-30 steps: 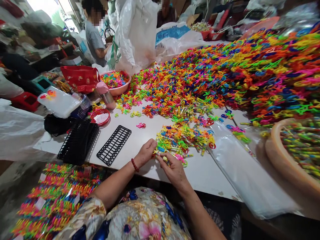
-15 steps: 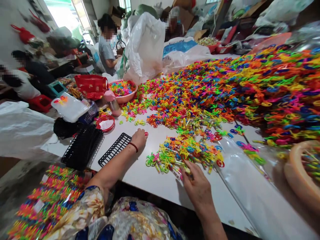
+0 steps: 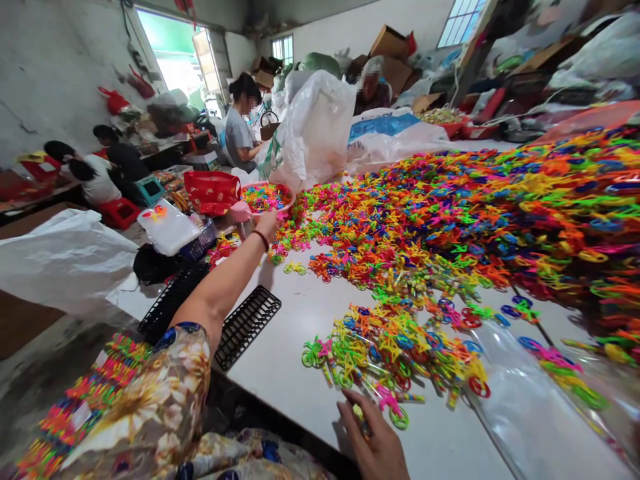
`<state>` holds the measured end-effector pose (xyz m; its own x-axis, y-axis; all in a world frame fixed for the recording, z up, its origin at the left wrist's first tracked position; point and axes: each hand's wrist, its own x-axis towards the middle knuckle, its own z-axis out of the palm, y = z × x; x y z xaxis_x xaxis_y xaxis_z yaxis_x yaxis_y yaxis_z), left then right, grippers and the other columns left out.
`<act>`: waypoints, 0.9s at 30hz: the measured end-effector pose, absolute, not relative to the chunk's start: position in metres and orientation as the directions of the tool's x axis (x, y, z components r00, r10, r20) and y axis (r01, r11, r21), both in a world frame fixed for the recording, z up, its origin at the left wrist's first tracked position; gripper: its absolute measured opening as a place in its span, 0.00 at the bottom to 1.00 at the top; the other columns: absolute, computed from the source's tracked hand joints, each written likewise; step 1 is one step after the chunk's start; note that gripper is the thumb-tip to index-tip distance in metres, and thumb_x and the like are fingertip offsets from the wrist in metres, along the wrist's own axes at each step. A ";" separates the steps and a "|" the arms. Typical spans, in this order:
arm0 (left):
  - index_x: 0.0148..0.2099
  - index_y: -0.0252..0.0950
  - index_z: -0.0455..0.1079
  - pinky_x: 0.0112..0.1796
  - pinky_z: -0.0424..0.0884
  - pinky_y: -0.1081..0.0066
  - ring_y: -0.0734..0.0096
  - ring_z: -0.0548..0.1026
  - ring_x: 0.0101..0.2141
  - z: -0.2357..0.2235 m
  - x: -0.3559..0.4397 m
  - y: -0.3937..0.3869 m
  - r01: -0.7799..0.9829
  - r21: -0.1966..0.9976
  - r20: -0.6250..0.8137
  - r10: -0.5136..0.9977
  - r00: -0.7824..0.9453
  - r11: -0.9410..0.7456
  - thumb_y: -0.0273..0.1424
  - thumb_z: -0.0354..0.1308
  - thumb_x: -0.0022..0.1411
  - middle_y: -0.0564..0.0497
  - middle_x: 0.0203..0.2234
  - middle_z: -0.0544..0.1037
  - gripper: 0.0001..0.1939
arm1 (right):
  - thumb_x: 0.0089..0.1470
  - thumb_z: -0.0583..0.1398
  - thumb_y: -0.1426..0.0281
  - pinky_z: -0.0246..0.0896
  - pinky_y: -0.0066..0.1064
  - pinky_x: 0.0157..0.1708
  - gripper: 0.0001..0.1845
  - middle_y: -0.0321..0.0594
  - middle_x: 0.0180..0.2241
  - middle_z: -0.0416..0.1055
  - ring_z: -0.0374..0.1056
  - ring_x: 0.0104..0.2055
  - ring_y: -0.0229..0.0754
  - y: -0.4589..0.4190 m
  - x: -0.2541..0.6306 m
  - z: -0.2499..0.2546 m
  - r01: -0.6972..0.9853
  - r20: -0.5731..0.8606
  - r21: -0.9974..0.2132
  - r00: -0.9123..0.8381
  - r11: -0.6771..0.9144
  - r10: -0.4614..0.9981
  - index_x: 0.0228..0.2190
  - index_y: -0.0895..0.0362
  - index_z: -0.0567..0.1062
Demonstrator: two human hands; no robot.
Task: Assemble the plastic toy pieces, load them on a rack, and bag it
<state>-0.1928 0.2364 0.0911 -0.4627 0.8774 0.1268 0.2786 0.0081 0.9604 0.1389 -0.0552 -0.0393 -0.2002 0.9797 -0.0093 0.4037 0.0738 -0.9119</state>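
Note:
My left hand (image 3: 269,228) reaches out over the table to the near rim of the pink basin (image 3: 289,199), which holds colourful plastic pieces. Its fingers are mostly hidden, with a pink bit showing at their tips. My right hand (image 3: 379,440) is curled near the table's front edge, holding a small yellowish piece (image 3: 359,415) between thumb and fingers. Just beyond it lies a small heap of toy bicycles (image 3: 390,343) with clear tubes among them. A black slotted tray (image 3: 249,327) rests on the white table, below my left forearm.
A large pile of colourful toy bicycles (image 3: 450,207) covers the table's back and right. Clear plastic bags (image 3: 535,393) lie at right. Stacked black trays (image 3: 173,300), a red bag (image 3: 213,192) and a pink-lidded bottle (image 3: 243,219) stand left. Several people sit beyond.
My left hand has moved from beside the black tray, where it held a small red piece, forward to the basin. My right hand has drawn back from the small heap. The view has shifted.

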 end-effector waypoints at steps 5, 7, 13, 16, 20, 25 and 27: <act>0.48 0.27 0.67 0.44 0.64 0.69 0.68 0.71 0.40 0.091 -0.196 0.247 0.636 0.763 0.138 0.934 -0.330 0.112 0.32 0.54 0.66 0.43 0.38 0.75 0.13 | 0.53 0.57 0.45 0.71 0.31 0.38 0.25 0.43 0.36 0.78 0.74 0.38 0.47 -0.058 0.129 -0.037 0.331 -0.089 -0.942 -0.108 -0.048 0.990 0.35 0.53 0.76; 0.42 0.30 0.71 0.46 0.64 0.67 0.63 0.71 0.42 0.063 -0.183 0.232 0.750 0.655 0.074 0.979 -0.190 0.096 0.29 0.61 0.58 0.44 0.37 0.76 0.11 | 0.53 0.57 0.44 0.70 0.30 0.34 0.25 0.41 0.31 0.77 0.73 0.33 0.45 -0.059 0.125 -0.034 0.294 -0.122 -0.953 -0.153 -0.072 0.981 0.35 0.53 0.76; 0.33 0.34 0.74 0.52 0.60 0.65 0.57 0.68 0.48 0.001 -0.166 0.196 0.904 0.425 -0.067 0.995 0.070 -0.035 0.23 0.62 0.52 0.43 0.35 0.76 0.05 | 0.56 0.55 0.44 0.66 0.29 0.27 0.27 0.36 0.27 0.74 0.70 0.29 0.42 -0.065 0.116 -0.019 0.259 -0.188 -0.954 -0.118 -0.152 0.975 0.42 0.53 0.75; 0.32 0.34 0.72 0.48 0.62 0.65 0.57 0.69 0.46 0.001 -0.167 0.191 0.914 0.399 -0.064 0.992 0.111 -0.077 0.23 0.62 0.51 0.43 0.36 0.74 0.04 | 0.54 0.57 0.45 0.67 0.30 0.32 0.27 0.38 0.28 0.75 0.70 0.31 0.43 -0.065 0.118 -0.020 0.275 -0.140 -0.958 -0.180 -0.087 0.974 0.39 0.54 0.77; 0.30 0.37 0.70 0.41 0.65 0.68 0.63 0.71 0.39 0.007 -0.162 0.176 0.876 0.462 -0.031 0.984 0.174 -0.140 0.25 0.63 0.50 0.47 0.35 0.74 0.04 | 0.53 0.59 0.45 0.66 0.30 0.27 0.29 0.37 0.26 0.73 0.68 0.27 0.41 -0.063 0.119 -0.022 0.252 -0.167 -0.962 -0.226 -0.108 0.960 0.41 0.57 0.77; 0.35 0.37 0.68 0.36 0.68 0.73 0.72 0.73 0.32 0.003 -0.140 0.129 0.756 0.634 0.024 0.982 0.187 -0.160 0.25 0.52 0.56 0.50 0.33 0.74 0.05 | 0.56 0.58 0.49 0.67 0.30 0.31 0.23 0.37 0.28 0.74 0.70 0.30 0.42 -0.059 0.117 -0.018 0.250 -0.113 -0.966 -0.147 -0.074 0.983 0.40 0.54 0.75; 0.39 0.36 0.66 0.34 0.70 0.73 0.76 0.75 0.30 -0.002 -0.128 0.104 0.593 0.791 0.049 0.982 0.180 -0.148 0.27 0.47 0.59 0.50 0.38 0.74 0.08 | 0.57 0.57 0.50 0.67 0.30 0.32 0.21 0.38 0.29 0.74 0.71 0.31 0.43 -0.055 0.119 -0.016 0.258 -0.082 -0.965 -0.154 -0.040 0.985 0.38 0.54 0.74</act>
<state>-0.1278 0.1037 -0.0016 0.1801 0.9824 0.0488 0.5931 -0.1480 0.7914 0.1187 -0.0547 -0.0161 -0.1536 0.9847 -0.0818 0.2579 -0.0399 -0.9653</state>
